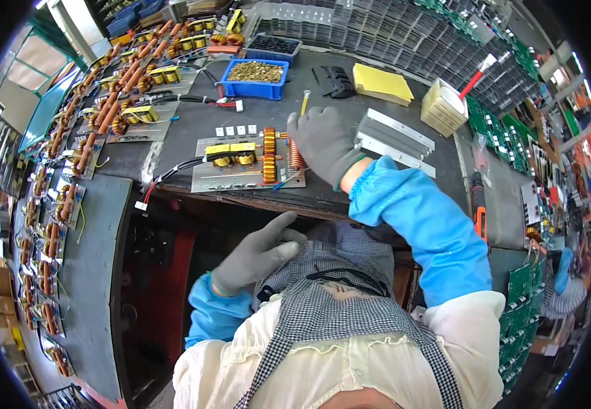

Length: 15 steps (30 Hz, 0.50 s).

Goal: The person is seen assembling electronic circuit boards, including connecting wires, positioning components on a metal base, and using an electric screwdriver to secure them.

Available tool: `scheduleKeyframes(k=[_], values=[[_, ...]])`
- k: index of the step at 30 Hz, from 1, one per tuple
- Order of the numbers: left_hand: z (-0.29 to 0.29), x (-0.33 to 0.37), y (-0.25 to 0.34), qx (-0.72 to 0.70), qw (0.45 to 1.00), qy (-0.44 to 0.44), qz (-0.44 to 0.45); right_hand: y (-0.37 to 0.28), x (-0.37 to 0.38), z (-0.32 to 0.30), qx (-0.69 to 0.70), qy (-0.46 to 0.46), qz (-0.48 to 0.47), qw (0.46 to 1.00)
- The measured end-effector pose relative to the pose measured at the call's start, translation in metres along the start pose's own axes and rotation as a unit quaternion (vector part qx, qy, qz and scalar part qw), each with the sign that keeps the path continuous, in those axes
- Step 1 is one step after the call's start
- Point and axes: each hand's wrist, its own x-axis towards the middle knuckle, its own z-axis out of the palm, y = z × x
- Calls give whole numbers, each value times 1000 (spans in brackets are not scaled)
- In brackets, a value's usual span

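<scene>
My right hand (326, 144), in a grey glove, reaches over the right end of a circuit board (207, 178) on the dark bench. Its fingers curl down beside an upright copper coil (295, 154); what they grip, if anything, is hidden beneath the hand. Just beyond the fingertips is a thin yellow stick (305, 103) with a pale tip. The board carries yellow-wrapped transformers (231, 154), a longer copper-wound coil (269, 155) and a cable with a white plug (141, 205) hanging over the bench edge. My left hand (258, 253), also gloved, hovers above my lap, empty, fingers apart.
A blue bin (254, 88) of small brass-coloured parts stands behind the board. Right of it lie black pieces (333, 82), a yellow pad (383, 84) and silver heatsinks (398, 143). A box with a red-handled brush (471, 83) and an orange-black screwdriver (478, 204) are farther right. Similar boards (135, 116) crowd the left.
</scene>
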Motion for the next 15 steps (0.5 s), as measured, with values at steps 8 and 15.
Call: scheduleKeyframes(k=[8, 15], values=[[-122, 24, 122, 405, 838, 321, 174, 71, 38, -38, -56, -4, -20, 998], [-195, 62, 131, 311, 924, 57, -215, 52, 15, -48, 156, -160, -134, 966]])
